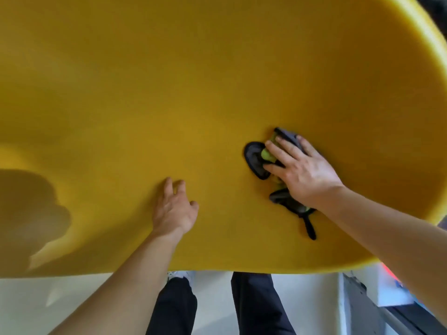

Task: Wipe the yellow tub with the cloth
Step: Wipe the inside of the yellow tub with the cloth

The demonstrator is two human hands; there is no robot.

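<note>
The yellow tub [169,93] fills nearly the whole view, its broad smooth surface facing me. A dark grey cloth [256,160] with green patches lies crumpled on the tub's right part, a thin dark strap trailing down from it. My right hand [302,170] presses flat on the cloth, fingers spread over it. My left hand [175,209] rests on the bare tub surface to the left of the cloth, fingers slightly curled, holding nothing.
Below the tub's lower edge I see a pale floor [48,305] and my legs in dark trousers [254,303]. A grey metal frame [362,305] stands at the lower right. A shadow falls on the tub's lower left.
</note>
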